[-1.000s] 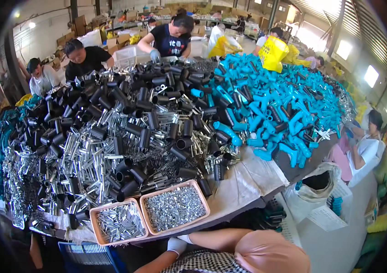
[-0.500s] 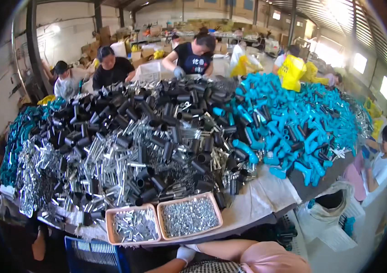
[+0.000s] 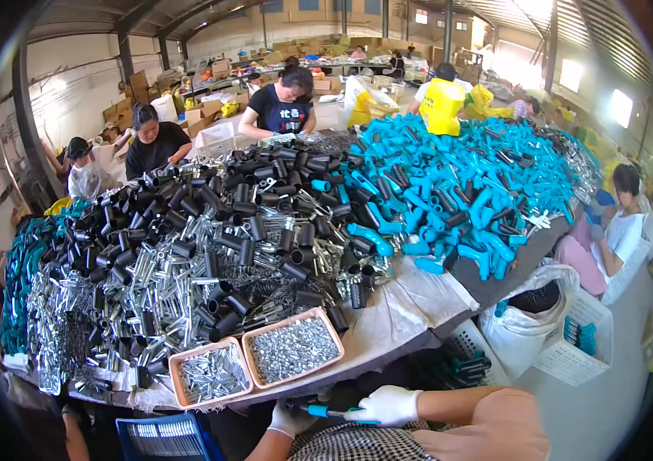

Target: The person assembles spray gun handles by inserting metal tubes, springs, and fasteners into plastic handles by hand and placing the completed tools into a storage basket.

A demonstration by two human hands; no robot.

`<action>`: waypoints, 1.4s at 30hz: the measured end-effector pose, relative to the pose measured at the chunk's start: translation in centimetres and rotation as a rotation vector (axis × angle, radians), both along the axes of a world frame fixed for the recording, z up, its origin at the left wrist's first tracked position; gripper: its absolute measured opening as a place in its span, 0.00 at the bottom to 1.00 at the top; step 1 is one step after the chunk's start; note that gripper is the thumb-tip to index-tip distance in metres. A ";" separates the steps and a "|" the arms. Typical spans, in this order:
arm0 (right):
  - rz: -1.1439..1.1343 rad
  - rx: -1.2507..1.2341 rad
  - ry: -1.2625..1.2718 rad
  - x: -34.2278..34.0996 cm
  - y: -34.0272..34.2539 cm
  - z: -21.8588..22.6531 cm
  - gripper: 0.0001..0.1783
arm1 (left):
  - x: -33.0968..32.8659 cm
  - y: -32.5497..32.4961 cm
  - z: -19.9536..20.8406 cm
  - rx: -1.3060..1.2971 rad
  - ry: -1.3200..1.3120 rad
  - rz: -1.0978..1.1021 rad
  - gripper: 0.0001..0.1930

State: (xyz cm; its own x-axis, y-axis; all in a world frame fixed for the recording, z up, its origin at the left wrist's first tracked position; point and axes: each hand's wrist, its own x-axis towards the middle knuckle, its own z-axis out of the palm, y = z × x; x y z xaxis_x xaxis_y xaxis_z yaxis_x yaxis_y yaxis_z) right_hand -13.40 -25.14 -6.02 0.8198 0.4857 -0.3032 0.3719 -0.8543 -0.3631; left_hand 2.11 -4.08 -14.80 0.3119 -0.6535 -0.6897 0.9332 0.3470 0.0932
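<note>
At the near edge of the table, over my lap, I hold a slim teal-and-black handled piece [image 3: 334, 412] in white gloves. My right hand [image 3: 389, 405] is closed around its right part, with a teal strip showing under the fingers. At the teal left end, my left hand [image 3: 291, 419] is closed and partly in shadow. The exact kind of piece cannot be made out. Just beyond my hands, a tray of small silver metal parts [image 3: 295, 350] stands beside a tray of short metal pins [image 3: 209, 375].
A heap of black tubes [image 3: 242, 253] covers the table, with teal curved handles [image 3: 464, 207] at right and silver rods [image 3: 161, 284] at left. A blue crate [image 3: 163, 438] stands near my left; a white sack [image 3: 518, 330] and white basket [image 3: 580, 353] stand right. Several people work around the table.
The view has shifted, so the table sits further left and higher. Both gloved hands now show with the teal-and-black piece between them; before, they were mostly hidden near the table edge.
</note>
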 end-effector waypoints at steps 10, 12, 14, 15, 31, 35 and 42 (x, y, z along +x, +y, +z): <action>-0.926 0.973 0.384 -7.6 -6.1 -1.8 0.36 | -5.8 -1.2 -1.8 0.085 0.005 0.032 0.21; -1.183 1.332 0.664 -9.5 -5.8 -0.9 0.31 | -5.3 -1.5 -2.0 -0.073 -0.017 0.164 0.19; -1.198 1.653 0.837 -10.4 -4.6 -6.0 0.28 | -7.0 -4.4 3.8 0.006 -0.414 0.135 0.20; -1.178 1.959 1.014 -11.4 -3.1 -8.1 0.25 | -7.7 -5.2 6.0 -0.038 -0.648 0.127 0.21; -1.729 1.702 -0.042 -29.6 -9.1 -1.9 0.39 | 0.3 -14.3 10.4 0.526 -2.659 -0.357 0.32; -1.866 1.270 -0.009 -27.5 -11.6 0.3 0.27 | 0.5 -15.7 8.3 0.768 -2.778 -0.320 0.28; -1.658 0.281 0.020 -16.1 -16.7 -10.5 0.18 | -0.4 -16.8 8.2 0.965 -2.804 -0.409 0.24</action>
State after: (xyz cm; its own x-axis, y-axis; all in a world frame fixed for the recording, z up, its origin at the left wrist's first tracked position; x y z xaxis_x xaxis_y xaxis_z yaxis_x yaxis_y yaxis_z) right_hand -29.45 -41.85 -16.55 0.4635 -0.8010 -0.3789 -0.8064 -0.2040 -0.5551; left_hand 1.69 -20.84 -6.60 0.2914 -0.8305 0.4748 -0.9525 -0.2978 0.0636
